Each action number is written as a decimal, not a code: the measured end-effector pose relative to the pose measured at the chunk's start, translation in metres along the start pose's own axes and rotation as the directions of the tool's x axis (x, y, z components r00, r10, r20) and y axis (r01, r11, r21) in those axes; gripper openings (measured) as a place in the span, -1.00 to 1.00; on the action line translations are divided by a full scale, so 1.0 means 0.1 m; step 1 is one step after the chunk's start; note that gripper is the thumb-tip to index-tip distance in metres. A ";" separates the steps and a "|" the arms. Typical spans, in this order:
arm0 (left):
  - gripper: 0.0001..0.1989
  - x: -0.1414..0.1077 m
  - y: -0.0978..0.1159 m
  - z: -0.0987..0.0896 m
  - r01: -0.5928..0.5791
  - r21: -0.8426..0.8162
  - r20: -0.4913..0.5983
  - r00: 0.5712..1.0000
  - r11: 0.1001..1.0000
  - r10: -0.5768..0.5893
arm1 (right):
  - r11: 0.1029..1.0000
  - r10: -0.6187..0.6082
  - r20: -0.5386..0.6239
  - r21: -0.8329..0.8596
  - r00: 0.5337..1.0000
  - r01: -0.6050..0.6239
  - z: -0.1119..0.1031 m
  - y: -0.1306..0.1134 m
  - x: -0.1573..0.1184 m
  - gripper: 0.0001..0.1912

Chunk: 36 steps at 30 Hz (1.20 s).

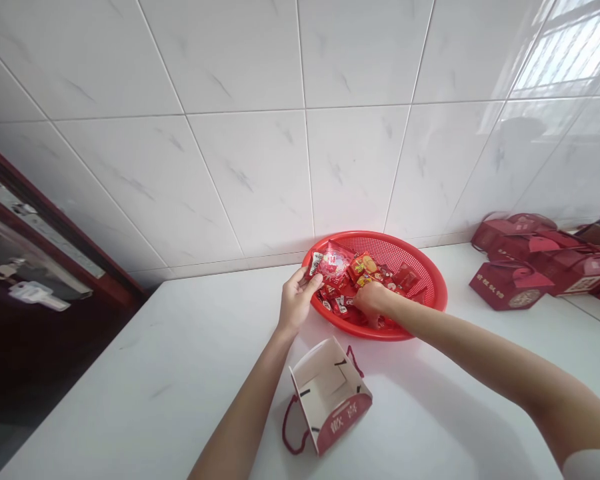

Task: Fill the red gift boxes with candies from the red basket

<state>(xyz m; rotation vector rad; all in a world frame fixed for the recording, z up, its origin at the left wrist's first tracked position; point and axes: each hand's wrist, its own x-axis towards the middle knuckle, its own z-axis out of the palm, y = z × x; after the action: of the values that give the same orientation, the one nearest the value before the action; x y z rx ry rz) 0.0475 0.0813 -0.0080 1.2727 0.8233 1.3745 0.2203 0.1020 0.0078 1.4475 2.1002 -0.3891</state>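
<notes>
left hand: the left hand (296,300) pinches a shiny red foil sweet packet (333,261) firmly between thumb and fingers, at the left side of the basket, its grip nearly closed.
right hand: the right hand (373,298) curls down into a heap of small red-wrapped sweets (337,297); the fingertips are hidden, so i cannot tell if it has hold of anything.
basket: a round red plastic mesh basket (405,257) sits mid-frame on a white counter (145,373).
box: an open white-and-red card gift box with red cord handles (320,380) stands just below the basket, near the left forearm.
upper right: red card gift boxes (510,283) lie in a cluster.
risk: a hurried pull could drag sweets over the shallow rim, and a low forearm could knock the light box.
</notes>
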 end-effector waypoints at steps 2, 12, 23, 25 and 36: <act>-0.53 0.00 0.00 0.00 0.001 0.002 0.000 1.000 1.000 -0.001 | 0.999 -0.010 -0.017 -0.036 1.000 0.009 0.01 -0.03 0.00 -0.58; -0.53 0.00 0.00 0.00 0.003 0.001 -0.001 1.000 1.000 -0.003 | 0.998 -0.040 -0.126 -0.044 0.991 0.034 -0.06 0.12 -0.05 -0.63; -0.53 -0.01 0.02 0.01 0.007 0.004 0.001 1.000 1.000 -0.007 | 0.999 0.027 0.007 0.035 1.000 -0.028 -0.04 0.13 -0.05 -0.64; -0.53 -0.01 0.01 0.01 0.009 0.003 0.000 1.000 1.000 -0.009 | 0.998 0.015 0.034 0.054 0.999 -0.017 -0.06 0.16 -0.07 -0.71; -0.53 0.01 0.00 0.01 0.002 0.001 -0.004 1.000 1.000 -0.002 | 0.987 -0.019 -0.003 0.160 1.000 0.020 -0.21 0.26 -0.17 -0.62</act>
<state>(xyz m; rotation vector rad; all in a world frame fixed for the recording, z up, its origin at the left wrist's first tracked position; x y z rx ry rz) 0.0487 0.0817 -0.0075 1.2699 0.8282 1.3758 0.2434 0.1093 0.0365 1.5181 2.1270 -0.5757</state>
